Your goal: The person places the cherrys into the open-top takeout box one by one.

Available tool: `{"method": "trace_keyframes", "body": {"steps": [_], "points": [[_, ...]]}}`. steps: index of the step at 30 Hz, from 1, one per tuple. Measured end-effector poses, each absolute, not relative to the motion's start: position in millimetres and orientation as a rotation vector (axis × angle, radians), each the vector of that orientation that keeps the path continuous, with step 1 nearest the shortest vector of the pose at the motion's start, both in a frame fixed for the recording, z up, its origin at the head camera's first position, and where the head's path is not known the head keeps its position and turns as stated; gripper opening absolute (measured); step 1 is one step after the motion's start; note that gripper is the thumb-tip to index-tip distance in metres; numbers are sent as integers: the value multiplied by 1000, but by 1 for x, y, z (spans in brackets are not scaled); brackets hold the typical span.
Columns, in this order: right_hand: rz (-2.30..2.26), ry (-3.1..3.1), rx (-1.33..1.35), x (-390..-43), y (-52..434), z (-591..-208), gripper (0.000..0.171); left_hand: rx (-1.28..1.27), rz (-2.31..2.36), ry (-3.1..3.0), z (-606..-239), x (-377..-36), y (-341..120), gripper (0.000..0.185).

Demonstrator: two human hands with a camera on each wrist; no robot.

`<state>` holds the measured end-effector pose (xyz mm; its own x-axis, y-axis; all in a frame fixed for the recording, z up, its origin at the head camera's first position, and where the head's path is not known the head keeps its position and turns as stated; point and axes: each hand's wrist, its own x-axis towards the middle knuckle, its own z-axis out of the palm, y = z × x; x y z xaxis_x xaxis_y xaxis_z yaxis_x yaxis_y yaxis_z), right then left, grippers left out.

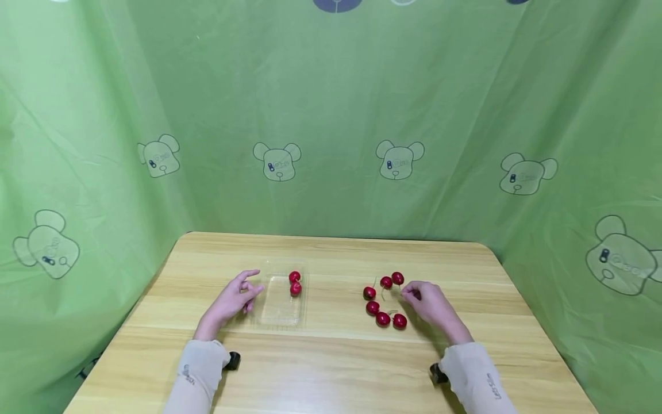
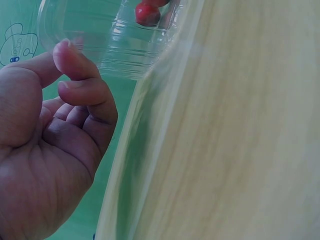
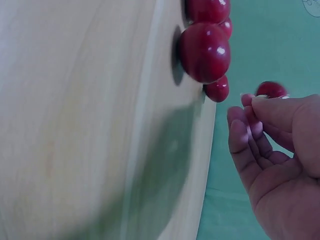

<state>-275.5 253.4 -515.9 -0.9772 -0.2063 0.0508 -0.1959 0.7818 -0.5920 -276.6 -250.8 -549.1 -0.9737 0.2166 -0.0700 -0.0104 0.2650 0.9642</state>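
Note:
My right hand (image 1: 427, 301) pinches the thin stem of a red cherry (image 1: 397, 278) between thumb and forefinger. In the right wrist view that cherry (image 3: 271, 89) hangs just beyond the fingertips, slightly blurred. Several other cherries (image 1: 383, 319) with stems lie on the table in a rough curve left of this hand. Beside the left edge of a clear plastic box (image 1: 279, 325) is my left hand (image 1: 234, 299), fingers loosely bent and holding nothing. Whether its fingertips touch the box I cannot tell. Two cherries (image 1: 295, 288) sit at the right side inside the box.
A light wooden table (image 1: 331, 368) with rounded far corners carries everything. Green curtains (image 1: 331, 201) printed with bear heads stand behind and on both sides. Black wrist bands (image 1: 234, 361) show at both sleeves.

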Motion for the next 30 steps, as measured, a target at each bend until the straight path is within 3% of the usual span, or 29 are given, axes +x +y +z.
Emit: {"method": "trace_keyframes", "body": {"steps": [30], "points": [[-1058,2933,-362,-267,235,-489,14,216,1745,2379,-549,-277,-251,69]]}}
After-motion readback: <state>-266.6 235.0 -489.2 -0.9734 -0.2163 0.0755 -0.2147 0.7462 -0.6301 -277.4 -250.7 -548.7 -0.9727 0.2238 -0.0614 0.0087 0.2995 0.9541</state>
